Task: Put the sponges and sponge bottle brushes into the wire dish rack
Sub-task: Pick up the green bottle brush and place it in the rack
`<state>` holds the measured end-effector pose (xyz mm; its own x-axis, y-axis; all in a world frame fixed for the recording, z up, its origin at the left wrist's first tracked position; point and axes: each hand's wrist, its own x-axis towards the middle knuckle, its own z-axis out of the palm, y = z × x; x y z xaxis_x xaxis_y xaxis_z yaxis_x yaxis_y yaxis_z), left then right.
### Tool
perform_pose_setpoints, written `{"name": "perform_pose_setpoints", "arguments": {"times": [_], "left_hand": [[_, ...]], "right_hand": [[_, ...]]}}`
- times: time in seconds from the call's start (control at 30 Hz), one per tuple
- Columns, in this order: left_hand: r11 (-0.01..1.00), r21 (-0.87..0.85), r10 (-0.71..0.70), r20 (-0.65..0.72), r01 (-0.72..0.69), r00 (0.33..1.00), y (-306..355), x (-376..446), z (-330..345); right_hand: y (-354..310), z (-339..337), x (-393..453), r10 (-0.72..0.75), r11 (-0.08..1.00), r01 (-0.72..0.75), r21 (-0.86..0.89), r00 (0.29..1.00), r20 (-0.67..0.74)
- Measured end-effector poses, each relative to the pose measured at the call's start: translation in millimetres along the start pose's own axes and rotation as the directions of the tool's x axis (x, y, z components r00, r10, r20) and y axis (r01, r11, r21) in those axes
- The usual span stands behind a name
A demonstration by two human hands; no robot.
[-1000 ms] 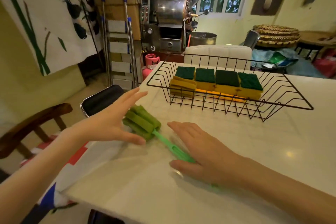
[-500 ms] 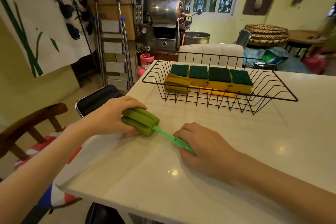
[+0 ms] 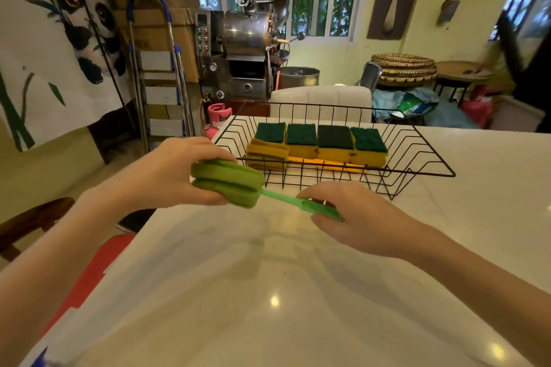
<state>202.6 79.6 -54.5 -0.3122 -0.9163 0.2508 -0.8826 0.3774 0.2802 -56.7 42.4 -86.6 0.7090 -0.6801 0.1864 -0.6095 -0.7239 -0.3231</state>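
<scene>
The brush [image 3: 238, 185], green with a sponge head and a thin plastic handle, is held in the air above the table [image 3: 298, 292], just in front of the rack [image 3: 417, 164]. The left hand [image 3: 176, 173] is closed around the sponge head, thumb below and fingers over the top. The right hand [image 3: 354, 217] pinches the handle's far end between thumb and fingers. The brush lies nearly level, head to the left. Behind it, the black wire rack stands on the white table and holds four sponges [image 3: 319, 144] in a row, yellow with dark green tops, touching side by side.
</scene>
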Motion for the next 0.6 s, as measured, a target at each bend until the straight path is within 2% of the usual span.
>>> {"name": "perform_pose_setpoints", "arguments": {"times": [0.27,0.4,0.6], "left_hand": [[0.995,-0.03,0.09,-0.215,-0.099,0.973,8.2,58.0,-15.7],[0.991,-0.067,0.098,-0.256,-0.118,0.962,7.6,89.5,-9.5],[0.979,-0.173,0.053,-0.292,-0.107,0.955,1.8,118.3,4.3]], "right_hand": [[28.6,-43.2,22.8,0.062,0.993,-0.082,-0.084,0.974,-0.218],[50.8,-53.5,35.3,0.088,0.981,-0.138,-0.134,0.941,-0.327],[76.2,-54.9,46.6,0.081,0.953,-0.176,-0.246,0.931,-0.355]]}}
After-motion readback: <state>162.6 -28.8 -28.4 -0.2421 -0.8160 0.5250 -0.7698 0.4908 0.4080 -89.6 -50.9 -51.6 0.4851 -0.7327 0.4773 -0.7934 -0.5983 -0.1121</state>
